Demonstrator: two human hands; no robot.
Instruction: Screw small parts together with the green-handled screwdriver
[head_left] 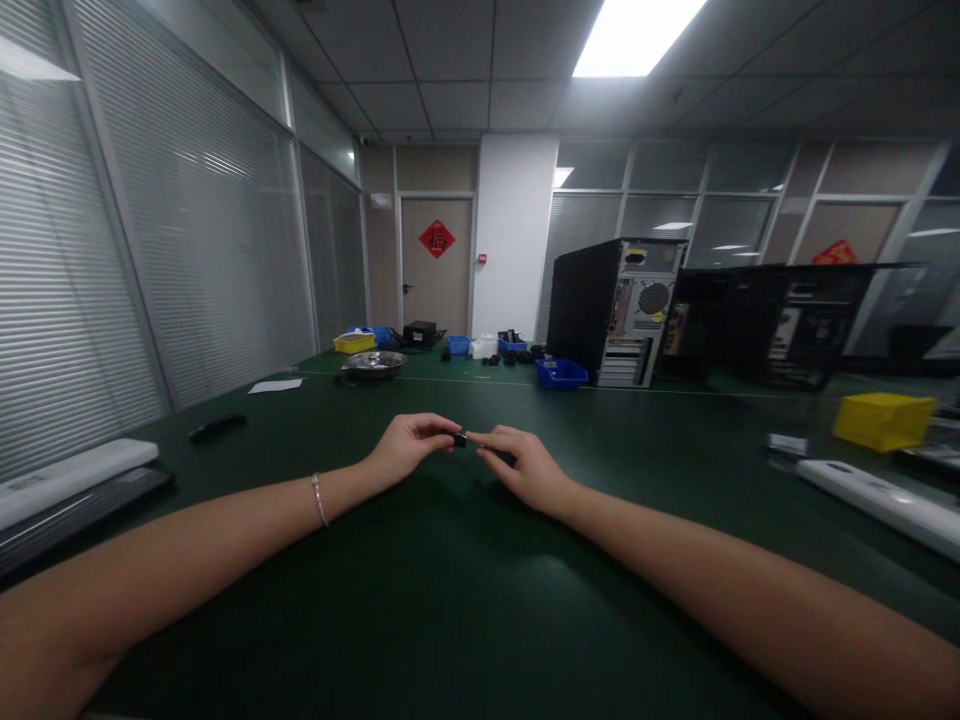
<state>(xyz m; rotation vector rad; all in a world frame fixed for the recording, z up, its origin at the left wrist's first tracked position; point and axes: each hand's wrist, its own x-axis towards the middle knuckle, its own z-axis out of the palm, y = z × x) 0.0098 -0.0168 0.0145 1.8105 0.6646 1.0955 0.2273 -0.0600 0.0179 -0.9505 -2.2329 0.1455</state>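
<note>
My left hand (414, 443), with a bracelet (319, 498) on its wrist, pinches a small black part (459, 439) between thumb and fingers. Opposite it, the fingertips of my right hand (529, 468) meet the part's right side. My right index finger reaches to the part, and the thumb is bent in just below. A tiny shiny bit shows between those fingertips, too small to name. Both hands are held just above the green tabletop (450, 600), near its middle.
Across the back stand a metal bowl (373, 364), a yellow bin (354, 343), a blue bin (561, 374) and computer towers (611, 310). A dark tool-like object (217, 428) and white paper (275, 386) lie left. At right are a yellow box (883, 421) and a long white object (885, 500).
</note>
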